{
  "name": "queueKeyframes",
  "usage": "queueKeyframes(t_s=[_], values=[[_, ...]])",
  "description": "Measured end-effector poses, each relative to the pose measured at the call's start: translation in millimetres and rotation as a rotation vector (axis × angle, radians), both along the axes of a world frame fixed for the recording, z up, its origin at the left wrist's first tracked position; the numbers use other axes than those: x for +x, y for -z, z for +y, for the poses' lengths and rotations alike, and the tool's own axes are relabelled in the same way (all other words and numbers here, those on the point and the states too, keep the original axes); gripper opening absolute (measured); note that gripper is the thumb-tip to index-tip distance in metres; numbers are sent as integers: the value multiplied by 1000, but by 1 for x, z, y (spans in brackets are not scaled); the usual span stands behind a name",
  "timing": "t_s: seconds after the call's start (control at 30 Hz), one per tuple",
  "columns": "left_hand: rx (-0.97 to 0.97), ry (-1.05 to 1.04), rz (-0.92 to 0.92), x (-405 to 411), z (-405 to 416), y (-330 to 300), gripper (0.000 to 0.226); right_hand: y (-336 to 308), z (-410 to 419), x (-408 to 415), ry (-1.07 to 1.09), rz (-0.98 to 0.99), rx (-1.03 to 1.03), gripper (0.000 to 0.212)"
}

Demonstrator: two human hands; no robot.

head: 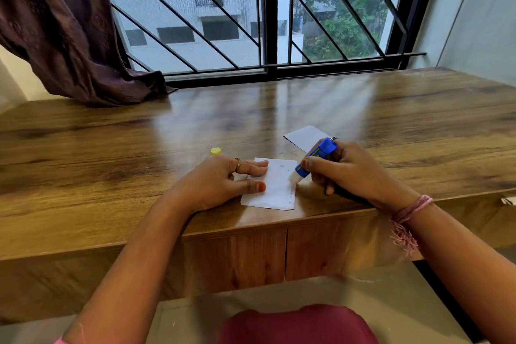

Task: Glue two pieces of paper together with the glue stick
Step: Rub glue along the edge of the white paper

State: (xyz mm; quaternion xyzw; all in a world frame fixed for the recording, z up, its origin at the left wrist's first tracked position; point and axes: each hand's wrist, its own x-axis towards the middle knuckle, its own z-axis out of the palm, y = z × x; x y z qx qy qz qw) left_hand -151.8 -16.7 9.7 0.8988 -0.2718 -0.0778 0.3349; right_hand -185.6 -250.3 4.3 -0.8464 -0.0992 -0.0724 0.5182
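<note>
The fingers of the right hand (349, 173) are wrapped firmly around the barrel of the blue glue stick (315, 159), which is tilted so that its pale tip is pressed down at the right edge of the near piece of paper (275, 190); the slant appears chosen so that the glue face meets the sheet while the wrist can rest on the table edge. The fingers of the left hand (223, 181) are spread flat and grasp nothing, being laid on the left part of the same sheet, at about nine o'clock from the glue tip, evidently to stop the paper sliding under the strokes. The yellow cap (215, 151) is stood just beyond the left hand, at roughly eleven o'clock from the sheet, clear of the working area yet within reach. The second piece of paper (303, 137) is lying at about one o'clock from the first, partly hidden behind the glue stick, presumably kept apart until the gluing is finished. Everything is set close to the near edge of the wooden table (111, 148).
</note>
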Motion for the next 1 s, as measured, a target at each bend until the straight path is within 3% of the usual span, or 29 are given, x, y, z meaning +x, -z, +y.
queueKeyframes(t_s=[0.57, 0.67, 0.8, 1.0], values=[[-9, -3, 33, 0, 0, 1, 38, 1, 0, 3, 48, 35, 99, 9], [-20, -2, 27, 2, 0, 3, 38, -3, -1, 5, 28, 28, 42, 12], [-27, -5, 22, 3, 1, 5, 38, -11, -8, 12, -51, -62, -179, 11], [-17, -18, 22, 5, 2, 6, 38, -6, -11, 18, -73, -61, -117, 10]])
